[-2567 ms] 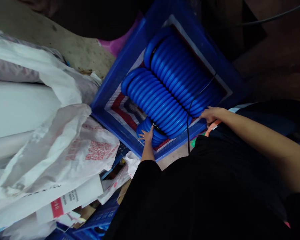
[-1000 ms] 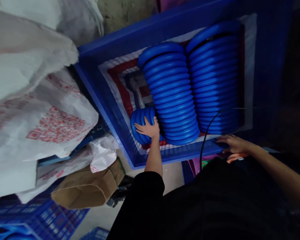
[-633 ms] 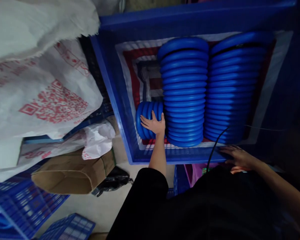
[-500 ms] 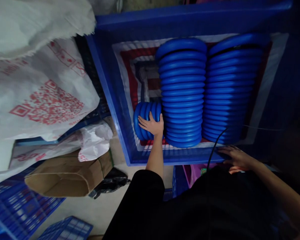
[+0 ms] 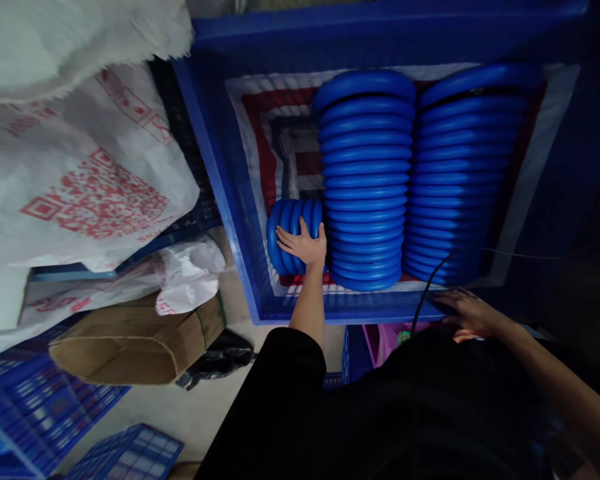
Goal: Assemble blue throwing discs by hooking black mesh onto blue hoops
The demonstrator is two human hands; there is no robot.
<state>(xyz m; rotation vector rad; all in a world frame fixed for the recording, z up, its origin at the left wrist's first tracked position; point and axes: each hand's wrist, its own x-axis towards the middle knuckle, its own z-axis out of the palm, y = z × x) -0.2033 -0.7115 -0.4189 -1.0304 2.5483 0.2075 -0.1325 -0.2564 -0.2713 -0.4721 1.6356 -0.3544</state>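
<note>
At the near edge of the blue crate (image 5: 363, 311), right of its middle, the right hand (image 5: 466, 312) lies with fingers loosely extended over the rim; whether it grips is too dark to tell. Just inside the near left corner, the left hand (image 5: 303, 247) rests wide open, fingers and thumb spread, on a short blue coil (image 5: 286, 217). Beside that, two longer blue coils, a middle one (image 5: 366, 180) and a right one (image 5: 460, 173), stretch toward the far edge.
</note>
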